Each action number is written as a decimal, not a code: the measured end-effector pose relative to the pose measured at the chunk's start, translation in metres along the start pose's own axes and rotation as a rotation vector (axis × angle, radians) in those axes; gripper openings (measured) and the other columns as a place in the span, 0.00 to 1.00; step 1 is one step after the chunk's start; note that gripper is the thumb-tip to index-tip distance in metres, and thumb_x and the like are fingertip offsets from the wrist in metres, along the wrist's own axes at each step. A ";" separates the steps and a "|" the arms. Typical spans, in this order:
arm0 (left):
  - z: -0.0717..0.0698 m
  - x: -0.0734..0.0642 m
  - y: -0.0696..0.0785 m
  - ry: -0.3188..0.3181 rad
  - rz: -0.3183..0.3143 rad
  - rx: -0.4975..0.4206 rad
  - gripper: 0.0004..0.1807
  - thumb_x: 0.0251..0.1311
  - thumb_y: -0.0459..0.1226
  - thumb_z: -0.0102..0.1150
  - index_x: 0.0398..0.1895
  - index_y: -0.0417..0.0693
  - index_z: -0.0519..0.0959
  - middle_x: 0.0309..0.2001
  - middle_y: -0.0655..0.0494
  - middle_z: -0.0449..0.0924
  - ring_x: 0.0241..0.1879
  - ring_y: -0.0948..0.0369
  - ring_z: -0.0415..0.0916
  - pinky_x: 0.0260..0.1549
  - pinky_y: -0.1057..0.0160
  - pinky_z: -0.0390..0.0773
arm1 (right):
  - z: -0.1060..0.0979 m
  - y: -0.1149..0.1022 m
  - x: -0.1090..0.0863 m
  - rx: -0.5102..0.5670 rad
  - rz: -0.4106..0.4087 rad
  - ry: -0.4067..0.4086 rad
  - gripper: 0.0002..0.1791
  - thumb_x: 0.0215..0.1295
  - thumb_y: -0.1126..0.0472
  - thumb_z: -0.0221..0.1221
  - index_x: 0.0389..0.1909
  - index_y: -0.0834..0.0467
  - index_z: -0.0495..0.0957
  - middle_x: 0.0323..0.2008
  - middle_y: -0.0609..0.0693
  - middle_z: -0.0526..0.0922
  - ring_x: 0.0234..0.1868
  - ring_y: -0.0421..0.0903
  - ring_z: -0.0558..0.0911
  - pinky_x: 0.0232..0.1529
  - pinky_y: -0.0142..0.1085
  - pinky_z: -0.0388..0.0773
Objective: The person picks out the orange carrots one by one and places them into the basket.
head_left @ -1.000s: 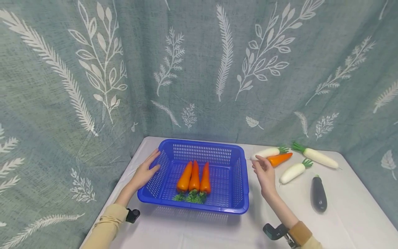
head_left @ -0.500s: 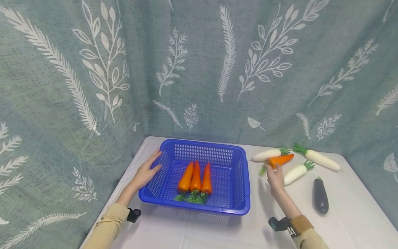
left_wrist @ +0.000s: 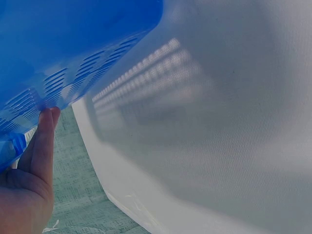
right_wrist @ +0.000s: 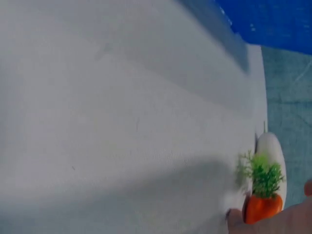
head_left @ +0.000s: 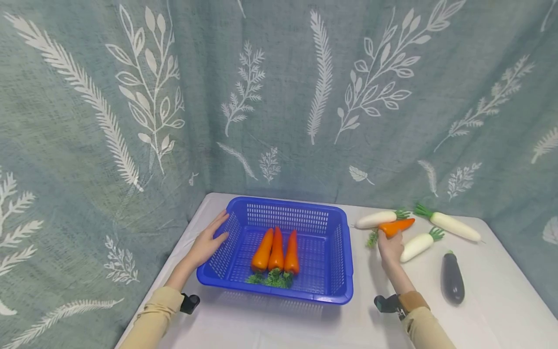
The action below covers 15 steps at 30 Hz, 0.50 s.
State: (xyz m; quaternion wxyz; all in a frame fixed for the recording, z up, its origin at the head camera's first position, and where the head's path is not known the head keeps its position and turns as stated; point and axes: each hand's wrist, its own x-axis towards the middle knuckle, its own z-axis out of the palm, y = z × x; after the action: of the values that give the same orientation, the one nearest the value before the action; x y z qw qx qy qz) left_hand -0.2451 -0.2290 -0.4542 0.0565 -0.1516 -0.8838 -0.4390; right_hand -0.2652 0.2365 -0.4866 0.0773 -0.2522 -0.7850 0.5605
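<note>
My right hand (head_left: 391,248) pinches an orange carrot (head_left: 397,226) by its thick end, and the carrot lies on the table. In the right wrist view, its leafy green top (right_wrist: 265,178) shows beside my thumb (right_wrist: 236,220); the other fingers are partly out of frame. My left hand (head_left: 209,245), fingers straight, rests on the left side of a blue plastic basket (head_left: 301,294). The left wrist view shows its fingertips (left_wrist: 47,113) touching the slotted wall from outside. Inside the basket, three carrots (head_left: 276,252) lie side by side, leaves towards me.
Around the held carrot lie three white radishes: one behind it (head_left: 374,219), one to its right (head_left: 417,246), and one farther back (head_left: 457,227). A dark eggplant (head_left: 453,278) lies at the right. A green patterned curtain (head_left: 296,97) hangs behind the white-covered table (head_left: 244,325).
From beside the basket, my right hand has moved right and down onto the loose carrot, and its fingers have closed on it. My left hand has stayed at the basket's left side.
</note>
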 end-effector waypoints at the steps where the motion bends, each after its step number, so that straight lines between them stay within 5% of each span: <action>1: 0.000 0.000 -0.001 0.003 -0.001 0.006 0.28 0.69 0.28 0.48 0.71 0.28 0.58 0.74 0.36 0.49 0.72 0.39 0.46 0.69 0.40 0.49 | 0.000 0.001 0.002 -0.009 -0.004 -0.002 0.41 0.73 0.55 0.43 0.74 0.71 0.32 0.72 0.76 0.39 0.73 0.71 0.40 0.72 0.58 0.41; 9: 0.000 0.001 -0.003 0.011 0.022 0.021 0.29 0.69 0.29 0.49 0.70 0.29 0.59 0.74 0.35 0.50 0.72 0.38 0.47 0.68 0.39 0.51 | -0.002 0.001 0.013 -0.086 -0.006 -0.013 0.38 0.72 0.55 0.42 0.75 0.68 0.41 0.71 0.74 0.48 0.70 0.72 0.47 0.69 0.61 0.50; 15: 0.001 0.001 -0.006 0.016 0.015 0.026 0.29 0.68 0.28 0.49 0.71 0.30 0.59 0.74 0.36 0.51 0.72 0.39 0.47 0.68 0.40 0.50 | -0.008 0.001 0.022 -0.093 0.009 -0.107 0.36 0.72 0.55 0.41 0.76 0.65 0.44 0.71 0.74 0.46 0.67 0.71 0.50 0.61 0.55 0.69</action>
State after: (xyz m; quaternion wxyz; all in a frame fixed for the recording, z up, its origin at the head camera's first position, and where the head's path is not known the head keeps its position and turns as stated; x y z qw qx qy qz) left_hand -0.2477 -0.2311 -0.4589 0.0691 -0.1540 -0.8878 -0.4281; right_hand -0.2802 0.2541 -0.4879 0.0212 -0.2287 -0.8120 0.5365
